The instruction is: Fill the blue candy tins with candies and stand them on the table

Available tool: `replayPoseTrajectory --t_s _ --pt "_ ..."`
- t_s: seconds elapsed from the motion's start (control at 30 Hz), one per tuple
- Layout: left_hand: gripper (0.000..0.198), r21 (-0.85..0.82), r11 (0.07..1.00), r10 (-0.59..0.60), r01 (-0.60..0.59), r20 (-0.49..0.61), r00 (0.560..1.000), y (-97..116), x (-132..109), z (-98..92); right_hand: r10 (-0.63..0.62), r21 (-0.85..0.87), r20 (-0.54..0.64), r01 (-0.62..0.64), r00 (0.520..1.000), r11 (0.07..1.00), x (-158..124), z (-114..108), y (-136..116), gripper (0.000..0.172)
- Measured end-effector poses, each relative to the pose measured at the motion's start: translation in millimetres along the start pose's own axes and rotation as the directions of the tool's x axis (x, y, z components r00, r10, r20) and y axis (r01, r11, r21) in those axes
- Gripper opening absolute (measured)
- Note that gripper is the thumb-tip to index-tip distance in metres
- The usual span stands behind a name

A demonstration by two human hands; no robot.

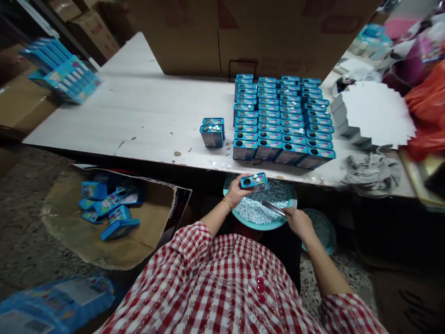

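My left hand (235,191) grips a small blue tin (255,182) over a turquoise basin (266,226). The tin has a dark round hole at one end of its top, and a few white pellets lie on that face. White pellets (255,209) fill much of the basin. My right hand (299,222) is closed around the handle of a metal scoop (274,208), whose far end is low over the pellets. Two blue tins (212,136) stand upright on the table near my left hand, with pellets on top of the front one.
Rows of blue tins (280,120) stand on the white table (146,116), before a large cardboard box (243,37). White card pieces (377,113) and a grey cloth (373,171) lie right. An open carton (153,218) with loose blue tins sits lower left. Another basin (321,229) is on the right.
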State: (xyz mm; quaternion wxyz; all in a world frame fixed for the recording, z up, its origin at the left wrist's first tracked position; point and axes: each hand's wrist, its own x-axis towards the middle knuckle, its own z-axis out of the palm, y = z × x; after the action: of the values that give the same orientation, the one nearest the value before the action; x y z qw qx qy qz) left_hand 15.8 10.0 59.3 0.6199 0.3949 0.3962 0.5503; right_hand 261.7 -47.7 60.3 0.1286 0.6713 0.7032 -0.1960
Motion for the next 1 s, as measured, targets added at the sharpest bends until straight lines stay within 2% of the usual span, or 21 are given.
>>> replayPoseTrajectory --t_s 0.1,0.23,0.3,0.37,0.43,0.5,0.57,0.63,0.7,0.8,0.9,1.0 --pt "0.052 0.093 0.992 0.085 -0.082 -0.025 0.996 33 4 -16.5 -0.011 0.02 -0.035 0.012 0.999 1.0 -4 7 11 0.037" --pt "0.052 0.303 0.927 0.257 -0.223 -0.077 0.963 88 31 -71.4 -0.022 0.048 -0.045 0.024 0.999 0.999 0 19 16 0.035" --pt "0.052 0.4 0.888 0.265 -0.227 -0.041 0.963 102 50 -97.6 -0.05 0.065 -0.03 0.052 0.998 0.997 4 23 12 0.036" --pt "0.053 0.524 0.827 0.248 -0.204 -0.014 0.969 106 65 -115.5 -0.096 0.091 -0.021 0.098 0.995 0.991 7 24 5 0.037" --pt "0.062 0.678 0.71 0.309 -0.191 -0.055 0.949 106 74 -123.3 -0.131 0.114 -0.029 0.134 0.991 0.984 9 23 0 0.038" --pt "0.085 0.825 0.529 0.449 -0.2 -0.072 0.891 108 79 -122.8 -0.145 0.123 -0.035 0.148 0.989 0.981 8 22 -3 0.038" --pt "0.109 0.918 0.331 0.533 -0.218 0.009 0.846 114 84 -118.8 -0.149 0.126 -0.039 0.153 0.988 0.98 7 21 -1 0.038" --pt "0.119 0.947 0.193 0.485 -0.258 0.136 0.864 122 93 -116.3 -0.15 0.127 -0.052 0.156 0.987 0.98 5 22 2 0.039" --pt "0.119 0.94 0.137 0.36 -0.311 0.245 0.9 128 107 -118.2 -0.152 0.136 -0.078 0.162 0.985 0.977 3 23 6 0.038" --pt "0.105 0.916 0.116 0.232 -0.385 0.352 0.907 130 132 -128.4 -0.151 0.158 -0.114 0.168 0.982 0.973 1 28 8 0.037" --pt "0.09 0.899 0.111 0.224 -0.424 0.393 0.892 130 157 -140.3 -0.151 0.19 -0.115 0.17 0.982 0.967 0 32 5 0.038" --pt "0.087 0.893 0.122 0.22 -0.433 0.401 0.889 134 188 -147.3 -0.165 0.229 -0.093 0.182 0.982 0.956 1 35 1 0.039"
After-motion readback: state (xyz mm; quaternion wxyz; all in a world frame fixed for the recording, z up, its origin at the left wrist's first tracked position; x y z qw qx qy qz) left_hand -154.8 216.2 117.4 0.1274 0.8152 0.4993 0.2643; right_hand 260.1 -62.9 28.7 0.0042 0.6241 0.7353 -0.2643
